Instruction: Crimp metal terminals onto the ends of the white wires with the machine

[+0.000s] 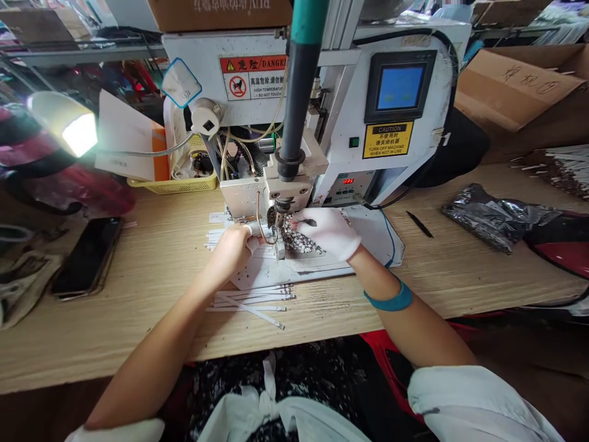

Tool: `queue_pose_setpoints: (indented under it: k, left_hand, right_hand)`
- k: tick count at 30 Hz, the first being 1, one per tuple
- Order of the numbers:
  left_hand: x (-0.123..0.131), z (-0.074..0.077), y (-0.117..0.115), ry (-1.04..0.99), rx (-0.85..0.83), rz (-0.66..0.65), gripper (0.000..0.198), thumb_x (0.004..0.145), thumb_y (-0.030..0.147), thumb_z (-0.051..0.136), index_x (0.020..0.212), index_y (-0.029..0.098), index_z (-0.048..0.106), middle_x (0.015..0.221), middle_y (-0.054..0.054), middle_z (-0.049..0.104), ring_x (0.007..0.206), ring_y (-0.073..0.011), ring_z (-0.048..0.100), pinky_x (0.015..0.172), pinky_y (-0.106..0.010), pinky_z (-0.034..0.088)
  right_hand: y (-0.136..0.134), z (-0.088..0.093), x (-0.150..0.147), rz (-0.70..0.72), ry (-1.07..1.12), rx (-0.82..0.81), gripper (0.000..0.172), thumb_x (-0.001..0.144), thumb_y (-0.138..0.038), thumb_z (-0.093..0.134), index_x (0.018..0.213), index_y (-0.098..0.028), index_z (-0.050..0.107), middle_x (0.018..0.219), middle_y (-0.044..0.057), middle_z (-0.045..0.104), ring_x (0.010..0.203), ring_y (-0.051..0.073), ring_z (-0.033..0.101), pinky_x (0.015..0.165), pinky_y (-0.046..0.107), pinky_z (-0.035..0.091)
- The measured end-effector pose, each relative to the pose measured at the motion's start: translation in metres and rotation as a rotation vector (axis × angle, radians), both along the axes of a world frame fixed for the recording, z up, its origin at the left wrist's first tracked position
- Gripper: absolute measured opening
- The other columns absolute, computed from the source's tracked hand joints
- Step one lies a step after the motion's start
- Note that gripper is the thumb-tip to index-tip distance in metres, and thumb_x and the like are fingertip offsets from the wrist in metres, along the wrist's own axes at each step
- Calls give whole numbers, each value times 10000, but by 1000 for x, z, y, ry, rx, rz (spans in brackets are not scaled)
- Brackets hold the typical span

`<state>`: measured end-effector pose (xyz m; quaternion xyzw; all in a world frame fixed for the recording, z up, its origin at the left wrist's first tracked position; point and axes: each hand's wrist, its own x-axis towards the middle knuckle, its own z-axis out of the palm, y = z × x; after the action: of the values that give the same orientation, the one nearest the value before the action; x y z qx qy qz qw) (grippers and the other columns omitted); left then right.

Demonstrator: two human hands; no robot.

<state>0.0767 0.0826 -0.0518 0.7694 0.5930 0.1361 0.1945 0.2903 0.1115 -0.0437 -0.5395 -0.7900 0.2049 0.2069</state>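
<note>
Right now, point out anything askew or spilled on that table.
One white strip lies slantwise across the other strips on the table, which run roughly parallel. Dark specks are scattered on the wood beside them, like loose debris.

The left hand (236,241) is curled, its forearm (170,337) slanting back leftward. Just to its right, the gloved right hand (330,233) points toward it with bent fingers.
</note>
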Motion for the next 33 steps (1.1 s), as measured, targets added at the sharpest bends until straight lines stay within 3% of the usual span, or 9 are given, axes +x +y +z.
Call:
queue_pose_setpoints:
  k: [7, 11, 14, 17, 20, 27, 33]
  left_hand:
    - [1, 0, -2, -121, 11, -69, 253, 696, 125, 441, 716, 181, 687, 673, -34, 662, 694, -189, 599, 687, -247, 450]
    - [3, 6, -4, -118, -31, -14, 198, 738, 238, 496, 673, 159, 665, 649, -56, 658, 643, -197, 591, 601, -250, 420]
    - [1, 10, -5, -165, -68, 7, 250, 745, 358, 537, 646, 149, 632, 542, -22, 591, 520, -154, 514, 520, -234, 370]
    - [-1, 10, -4, -288, -136, 1, 308, 740, 434, 542, 687, 143, 629, 510, 8, 553, 496, -133, 479, 505, -222, 358]
    - [-3, 6, -2, -399, -175, -26, 345, 721, 476, 563, 730, 141, 641, 585, -4, 604, 563, -144, 513, 542, -225, 388]
    - [-3, 3, -2, -532, -281, -48, 316, 709, 461, 599, 647, 152, 606, 612, -8, 601, 634, -159, 537, 565, -233, 403]
    - [0, 7, -5, -582, -395, 0, 274, 687, 423, 596, 676, 149, 605, 661, -7, 594, 653, -148, 517, 566, -230, 390]
  right_hand:
    - [-2, 1, 1, 1, -131, 22, 227, 752, -185, 556, 858, -215, 754, 861, 41, 677, 798, 188, 593, 706, 287, 420]
    - [-4, -3, -6, 53, -119, -8, 158, 726, -218, 606, 799, -202, 744, 859, 48, 659, 787, 189, 581, 697, 296, 422]
    - [-4, -2, -5, 67, 47, -68, 110, 704, -184, 610, 746, -171, 711, 798, 39, 667, 753, 170, 589, 680, 284, 433]
    - [-5, 3, 0, 31, 328, -288, 139, 718, -214, 591, 801, -137, 671, 688, 19, 645, 568, 119, 565, 514, 239, 419]
    - [-5, 8, 2, -12, 461, -455, 166, 712, -204, 577, 832, -118, 653, 603, -10, 593, 424, 68, 476, 383, 196, 335]
    - [-10, 2, -10, 14, 757, -696, 143, 703, -146, 588, 833, -97, 621, 597, -12, 556, 446, 58, 463, 350, 171, 325]
    - [-11, 1, -18, 11, 760, -712, 178, 699, -117, 631, 870, -95, 586, 640, -8, 561, 436, 42, 435, 317, 152, 331]
